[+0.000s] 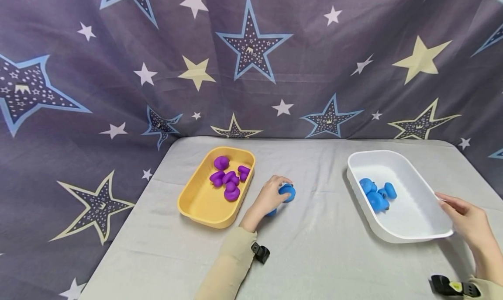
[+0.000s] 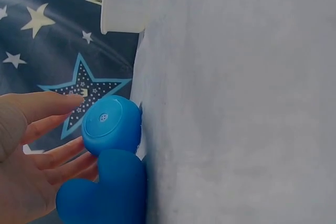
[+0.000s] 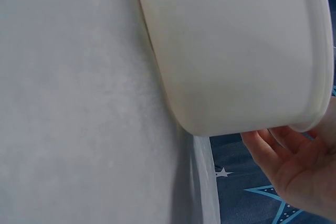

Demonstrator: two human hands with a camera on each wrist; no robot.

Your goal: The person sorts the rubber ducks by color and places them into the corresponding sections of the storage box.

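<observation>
My left hand [image 1: 271, 195] reaches over the table with thumb and fingers spread around a blue rubber duck [image 1: 287, 192]. The duck lies on its side, its round flat base [image 2: 104, 117] facing the left wrist camera. In that view the thumb tip stops right at the base's edge, and some fingers pass behind the duck. A second blue duck [image 2: 118, 190] sits close beside it, mostly hidden under the hand in the head view. At the right, my right hand [image 1: 467, 219] holds the rim of a white tub [image 1: 416, 199], with several blue ducks [image 1: 377, 201] inside.
A yellow tub [image 1: 208, 208] left of my left hand contains several purple ducks [image 1: 232, 191]. Grey cloth [image 1: 314, 247] covers the table. Behind it hangs a dark curtain [image 1: 298, 12] printed with stars. A black strap device [image 1: 260, 252] is on my left wrist.
</observation>
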